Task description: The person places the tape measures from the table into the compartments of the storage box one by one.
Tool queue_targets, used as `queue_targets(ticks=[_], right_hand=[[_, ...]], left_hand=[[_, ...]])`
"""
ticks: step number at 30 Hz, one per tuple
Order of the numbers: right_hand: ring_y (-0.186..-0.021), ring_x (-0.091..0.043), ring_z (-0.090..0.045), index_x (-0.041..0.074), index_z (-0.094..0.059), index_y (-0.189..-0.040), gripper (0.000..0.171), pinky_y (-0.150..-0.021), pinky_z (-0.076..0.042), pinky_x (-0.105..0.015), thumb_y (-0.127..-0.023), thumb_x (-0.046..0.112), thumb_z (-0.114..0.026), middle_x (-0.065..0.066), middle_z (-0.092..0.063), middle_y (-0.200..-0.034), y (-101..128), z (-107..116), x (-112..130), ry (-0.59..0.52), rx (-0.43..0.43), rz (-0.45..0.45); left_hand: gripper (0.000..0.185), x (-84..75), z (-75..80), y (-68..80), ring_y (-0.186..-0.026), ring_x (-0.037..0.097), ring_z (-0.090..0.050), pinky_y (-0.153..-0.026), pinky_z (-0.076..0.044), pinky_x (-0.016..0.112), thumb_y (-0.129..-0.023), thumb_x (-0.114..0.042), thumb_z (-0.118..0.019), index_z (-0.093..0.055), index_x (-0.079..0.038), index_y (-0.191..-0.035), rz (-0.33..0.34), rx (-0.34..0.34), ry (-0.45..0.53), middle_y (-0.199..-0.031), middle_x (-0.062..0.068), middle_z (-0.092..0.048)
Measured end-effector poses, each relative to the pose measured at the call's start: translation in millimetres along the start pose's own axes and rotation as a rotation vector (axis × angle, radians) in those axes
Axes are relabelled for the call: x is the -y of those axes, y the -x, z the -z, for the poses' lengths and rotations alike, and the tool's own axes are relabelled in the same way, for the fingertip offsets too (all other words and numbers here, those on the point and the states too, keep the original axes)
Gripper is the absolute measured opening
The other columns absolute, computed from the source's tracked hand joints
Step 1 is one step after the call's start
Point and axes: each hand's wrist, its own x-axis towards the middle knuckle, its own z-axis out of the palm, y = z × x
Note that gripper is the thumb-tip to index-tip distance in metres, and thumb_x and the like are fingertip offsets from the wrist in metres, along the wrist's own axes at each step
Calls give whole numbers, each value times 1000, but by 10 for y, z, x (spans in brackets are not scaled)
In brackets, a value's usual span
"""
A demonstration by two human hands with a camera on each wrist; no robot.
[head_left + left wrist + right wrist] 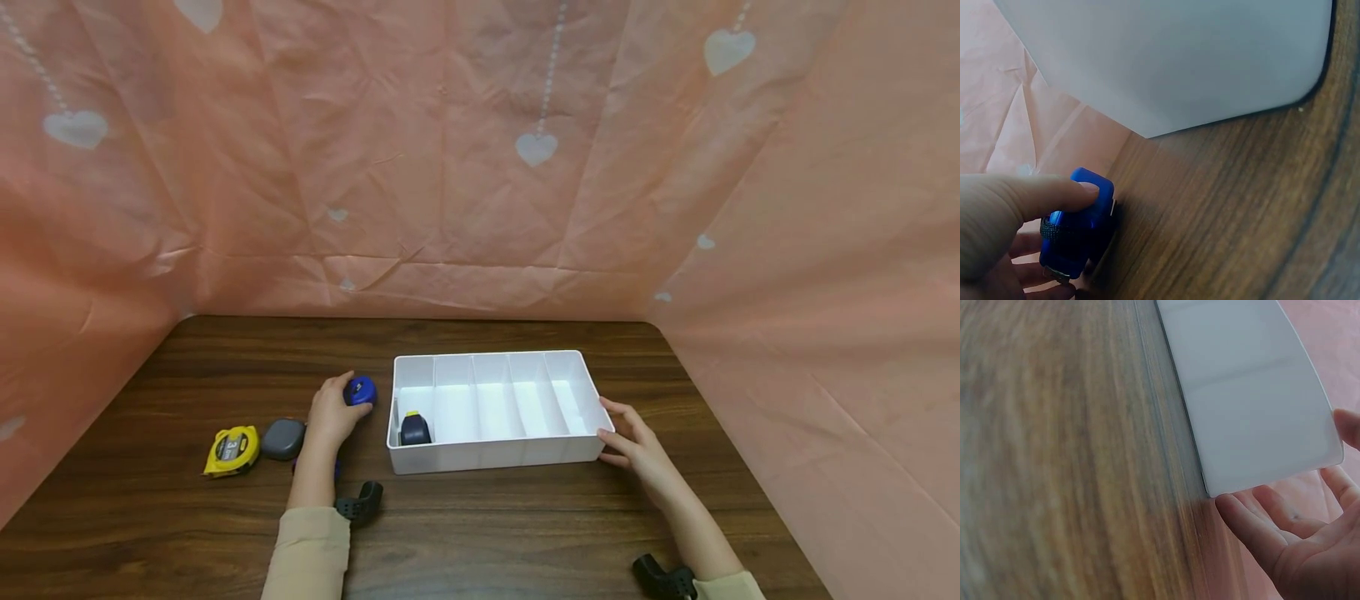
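Observation:
My left hand (332,414) grips a blue tape measure (362,391) on the table, left of a white divided box (487,454). In the left wrist view the thumb lies on the blue case (1102,187), a black strap (1054,230) hangs at its side, and the other fingers are partly hidden behind it. At the box's right end, my right hand (637,447) touches the wall and corner with spread, fairly straight fingers (1254,528). A dark tape measure with a yellow top (415,429) stands in the leftmost compartment.
Left of my left forearm lie a yellow tape measure (232,450) and a dark grey rounded case (282,439). A small purple-blue thing (337,469) is mostly hidden behind that forearm. Pink curtains (450,208) surround the wooden table (480,525) at the back and sides.

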Motion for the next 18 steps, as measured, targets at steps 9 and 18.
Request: queue_targets(ticks=[9, 18], right_hand=[[-115, -34, -50, 7, -34, -145, 55, -85, -50, -46, -96, 18, -58, -27, -38, -138, 2, 4, -11, 3, -3, -4], [-117, -36, -48, 7, -33, -145, 55, -85, -50, -46, -97, 18, -57, -27, -37, -140, 0, -1, 6, -3, 3, -4]], left_hand=[[61, 4, -16, -3, -123, 50, -39, -102, -29, 58, -85, -13, -70, -44, 9, -136, -6, 0, -8, -135, 32, -42], [59, -5, 4, 6, -123, 49, -41, -102, -30, 57, -84, -10, -72, -47, 9, -134, -47, -14, -7, -135, 31, -44]])
